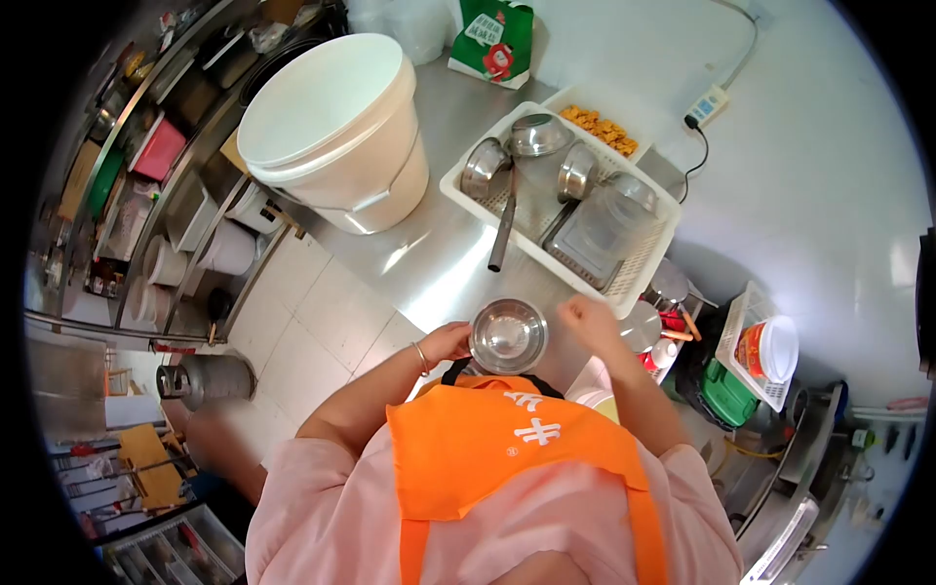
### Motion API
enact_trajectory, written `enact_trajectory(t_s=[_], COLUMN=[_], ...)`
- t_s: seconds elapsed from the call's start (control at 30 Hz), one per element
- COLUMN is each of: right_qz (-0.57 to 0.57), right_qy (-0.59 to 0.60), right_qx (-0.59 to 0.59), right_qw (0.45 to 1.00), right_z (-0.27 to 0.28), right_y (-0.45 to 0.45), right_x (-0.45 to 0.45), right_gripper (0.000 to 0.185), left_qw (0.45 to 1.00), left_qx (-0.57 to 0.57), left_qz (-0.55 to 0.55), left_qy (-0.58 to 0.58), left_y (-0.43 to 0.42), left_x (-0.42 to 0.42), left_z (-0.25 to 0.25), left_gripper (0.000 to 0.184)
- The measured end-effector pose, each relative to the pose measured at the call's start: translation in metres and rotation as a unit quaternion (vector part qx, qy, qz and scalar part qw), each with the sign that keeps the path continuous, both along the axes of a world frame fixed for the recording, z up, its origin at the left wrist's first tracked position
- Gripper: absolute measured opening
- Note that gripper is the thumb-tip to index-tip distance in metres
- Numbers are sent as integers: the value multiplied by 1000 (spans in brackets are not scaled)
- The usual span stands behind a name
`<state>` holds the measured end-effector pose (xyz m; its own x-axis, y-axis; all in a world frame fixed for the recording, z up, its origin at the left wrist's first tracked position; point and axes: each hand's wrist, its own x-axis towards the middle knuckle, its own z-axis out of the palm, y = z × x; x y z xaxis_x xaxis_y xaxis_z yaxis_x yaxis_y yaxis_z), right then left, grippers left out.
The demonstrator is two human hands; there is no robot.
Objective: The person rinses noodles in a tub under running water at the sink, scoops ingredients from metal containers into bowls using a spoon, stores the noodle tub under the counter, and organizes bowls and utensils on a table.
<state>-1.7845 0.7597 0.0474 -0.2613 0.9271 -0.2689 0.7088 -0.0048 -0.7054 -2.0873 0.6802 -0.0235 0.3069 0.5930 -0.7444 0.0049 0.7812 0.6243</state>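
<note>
My left hand (448, 344) grips the left rim of a round stainless steel bowl (508, 335), held upright close to my orange apron at the counter's near edge. My right hand (588, 323) is a little to the right of the bowl, apart from it, with the fingers curled. Whatever those fingers may hold is too small or hidden to make out. Beyond both hands lies a white plastic basket (661, 246) with several metal bowls (577, 172), a dark-handled utensil (503, 229) sticking out over its front rim, and a clear plastic container (614, 222).
A big white bucket (390, 175) stands on the steel counter (444, 258) at left. Behind the basket are a tray of orange-brown food (600, 127) and a green bag (493, 44). Shelves line the left; a gas cylinder (216, 378) stands on the floor. Bottles and lids crowd the right.
</note>
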Motion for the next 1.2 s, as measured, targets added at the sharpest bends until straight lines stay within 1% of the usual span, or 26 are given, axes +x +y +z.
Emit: enact_trajectory(t_s=[0.03,0.1,0.17,0.2,0.23,0.27,0.3,0.33,0.37,0.4,0.47,0.5,0.57,0.6,0.67,0.7,0.77,0.8,0.83,0.87,0.93,1.0,1.07,1.1,1.17,1.2], right_qz=[-64,-140,-157,-158,-142,-127,-128,-100,-70,-71,-66,-66,-62,-62,-104,-105,-126,-126,-157,-185,-204,-177,-125,-124,-119,-121], right_qy=[36,-4,-88,-86,-133,-179,-177,-216,-253,-254,-319,-319,-327,-328,-280,-280,-147,-148,-31,85,279,294,339,341,338,339], right_qx=[39,198,321,326,343,358,363,319,274,275,219,220,249,250,338,339,441,438,362,278,84,-56,-124,-170,-226,-228], right_qw=[997,970,930,928,919,907,906,917,925,925,920,919,909,909,893,892,876,878,918,939,935,938,924,916,906,905], right_z=[8,16,17,14,10,8,7,7,6,6,5,6,11,13,24,29,52,53,52,52,64,62,33,25,5,-9], right_y=[18,63,108,124,138,148,156,160,164,168,175,178,185,188,192,190,161,145,125,105,63,29,5,-3,-13,-17], right_x=[5,21,34,42,50,56,60,65,68,68,68,70,72,72,70,69,53,49,46,44,37,38,44,42,33,27], right_gripper=[26,22,26,26,28,30,30,27,25,25,18,18,14,14,13,13,9,9,8,8,10,12,11,12,13,13], left_qw=[999,996,990,968,939,869,830,797,784,771,780,780,675,674,710,709,794,795,786,776,797,816,789,790,742,743], left_qx=[9,6,32,127,210,331,360,394,422,450,437,438,514,515,417,418,336,334,345,356,337,317,396,390,517,515], left_qz=[13,38,36,53,80,93,91,78,75,72,26,27,-2,-1,3,4,-12,-15,0,14,-24,-62,3,-1,114,111], left_qy=[-37,-80,136,212,261,357,415,450,448,446,447,447,530,530,568,568,506,506,514,521,501,480,470,472,412,413], left_y=[4,12,18,24,38,58,81,97,116,134,168,189,227,240,260,267,270,269,268,268,271,269,269,267,263,254], left_x=[4,2,-15,-30,-50,-70,-68,-56,-48,-42,-24,-24,-24,-24,-21,-24,-34,-39,-44,-47,-49,-45,-36,-34,-27,-23], left_z=[5,15,15,-2,-25,-45,-8,40,63,82,124,117,94,87,85,84,78,71,62,55,58,66,75,78,87,93], left_gripper=[39,39,42,44,39,31,25,23,25,26,34,34,44,44,49,49,48,48,46,43,38,34,25,25,19,19])
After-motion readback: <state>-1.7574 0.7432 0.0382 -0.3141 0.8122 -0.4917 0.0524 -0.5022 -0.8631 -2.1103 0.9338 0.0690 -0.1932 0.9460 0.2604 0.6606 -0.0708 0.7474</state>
